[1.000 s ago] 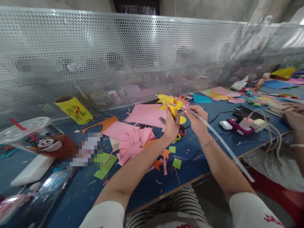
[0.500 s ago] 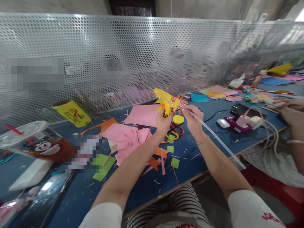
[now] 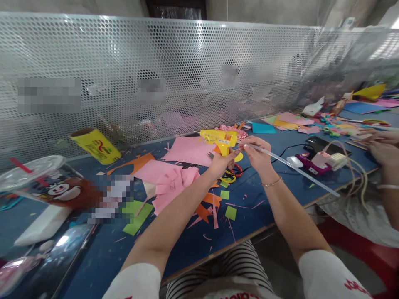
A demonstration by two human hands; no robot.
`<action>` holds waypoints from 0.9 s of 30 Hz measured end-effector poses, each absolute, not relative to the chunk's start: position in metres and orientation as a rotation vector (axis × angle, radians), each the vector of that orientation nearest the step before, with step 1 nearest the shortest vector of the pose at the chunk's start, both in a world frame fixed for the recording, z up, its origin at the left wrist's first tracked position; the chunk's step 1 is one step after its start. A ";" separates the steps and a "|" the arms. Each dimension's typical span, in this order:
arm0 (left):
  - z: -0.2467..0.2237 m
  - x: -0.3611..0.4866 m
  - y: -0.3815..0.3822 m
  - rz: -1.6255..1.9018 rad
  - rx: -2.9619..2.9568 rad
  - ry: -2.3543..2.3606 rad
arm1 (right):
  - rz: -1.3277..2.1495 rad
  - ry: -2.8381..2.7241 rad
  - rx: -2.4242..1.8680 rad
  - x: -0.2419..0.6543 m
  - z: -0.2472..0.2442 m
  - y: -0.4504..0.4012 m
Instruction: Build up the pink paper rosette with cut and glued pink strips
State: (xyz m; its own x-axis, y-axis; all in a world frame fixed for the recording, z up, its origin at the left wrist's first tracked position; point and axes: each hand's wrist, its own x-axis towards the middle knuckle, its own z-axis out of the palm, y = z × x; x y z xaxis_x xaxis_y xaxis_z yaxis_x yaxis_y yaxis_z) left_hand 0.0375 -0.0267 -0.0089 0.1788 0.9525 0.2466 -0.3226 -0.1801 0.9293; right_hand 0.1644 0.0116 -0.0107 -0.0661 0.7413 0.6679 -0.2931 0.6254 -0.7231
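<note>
Rod [image 3: 299, 170], translucent, at glue gun [image 3: 217, 136]

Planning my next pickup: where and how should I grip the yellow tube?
I'd wrap fingers around the middle of the yellow tube, coming from the near side: its body is round, that face is unobstructed, and the mesh screen stands behind it.

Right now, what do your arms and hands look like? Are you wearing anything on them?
My left hand and right hand have no gloves. Both arms come out of short white sleeves, and the right sleeve has red lettering. A thin, shiny bracelet goes round my right wrist. I see nothing on my left wrist.
</note>
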 end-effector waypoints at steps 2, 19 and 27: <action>-0.010 0.038 -0.026 1.337 1.245 0.745 | 0.862 -1.392 -0.404 0.166 -0.011 0.011; -0.011 0.048 -0.029 1.317 1.277 0.928 | 0.711 -1.475 -0.439 0.177 -0.003 0.009; 0.004 0.046 -0.035 1.257 1.243 0.843 | 0.510 -1.563 -0.385 0.189 0.004 0.005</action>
State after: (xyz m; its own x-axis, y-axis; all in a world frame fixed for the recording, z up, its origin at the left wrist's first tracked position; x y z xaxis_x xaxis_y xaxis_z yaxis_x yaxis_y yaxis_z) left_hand 0.0461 -0.0355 0.0036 0.1771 0.9707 0.1622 -0.2176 -0.1222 0.9684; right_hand 0.1890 0.0052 0.0039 -0.0597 0.5356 0.8423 -0.0636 0.8401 -0.5387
